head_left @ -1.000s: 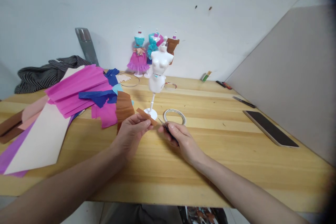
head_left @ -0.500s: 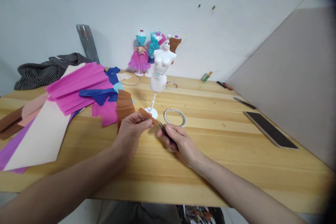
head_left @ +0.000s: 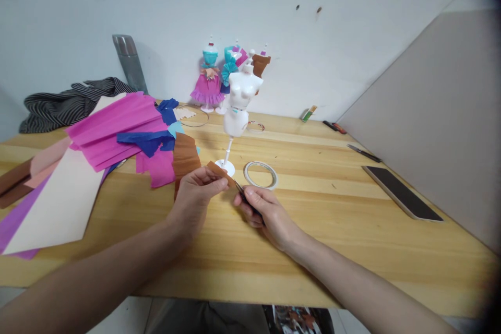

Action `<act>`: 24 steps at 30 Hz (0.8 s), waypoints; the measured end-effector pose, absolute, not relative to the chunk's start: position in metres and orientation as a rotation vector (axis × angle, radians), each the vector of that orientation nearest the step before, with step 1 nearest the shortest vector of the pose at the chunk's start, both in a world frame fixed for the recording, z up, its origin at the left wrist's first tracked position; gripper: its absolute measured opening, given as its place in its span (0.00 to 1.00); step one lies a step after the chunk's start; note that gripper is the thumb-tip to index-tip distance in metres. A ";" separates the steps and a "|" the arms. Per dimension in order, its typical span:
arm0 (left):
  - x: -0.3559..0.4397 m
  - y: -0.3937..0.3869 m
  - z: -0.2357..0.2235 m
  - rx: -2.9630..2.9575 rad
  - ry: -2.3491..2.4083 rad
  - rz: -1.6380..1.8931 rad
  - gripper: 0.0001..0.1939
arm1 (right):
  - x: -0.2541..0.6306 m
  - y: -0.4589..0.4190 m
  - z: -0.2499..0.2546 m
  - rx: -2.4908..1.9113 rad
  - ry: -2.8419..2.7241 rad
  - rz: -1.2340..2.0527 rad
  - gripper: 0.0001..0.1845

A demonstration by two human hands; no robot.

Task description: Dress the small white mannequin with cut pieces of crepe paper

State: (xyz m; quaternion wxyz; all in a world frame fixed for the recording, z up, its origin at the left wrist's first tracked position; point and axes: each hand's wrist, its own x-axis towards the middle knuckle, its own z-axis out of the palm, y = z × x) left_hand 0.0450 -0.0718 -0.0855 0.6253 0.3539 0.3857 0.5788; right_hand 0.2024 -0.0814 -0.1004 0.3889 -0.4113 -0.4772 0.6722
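- Presently, the step in hand appears to be cutting the brown strip point(head_left: 217, 170), held in front of the mannequin point(head_left: 236, 98).
- Left hand point(head_left: 199, 188): fingers pinched on the strip, just before the mannequin's base.
- Right hand point(head_left: 268, 213): fingers wrapped around the scissors point(head_left: 241, 194), right of and nearer than the mannequin's base; tips at the strip's end. Blade opening: cannot tell.
- Next move, as judged: calls for a steady left pinch and blades squared to the strip.
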 end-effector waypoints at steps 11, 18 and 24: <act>0.044 -0.071 -0.090 0.811 0.875 1.299 0.05 | 0.202 -0.082 -0.099 -1.043 -1.222 1.697 0.21; 0.044 -0.072 -0.089 0.812 0.871 1.294 0.04 | 0.202 -0.082 -0.098 -1.040 -1.213 1.710 0.21; 0.045 -0.071 -0.088 0.801 0.889 1.301 0.05 | 0.202 -0.082 -0.097 -1.046 -1.217 1.709 0.21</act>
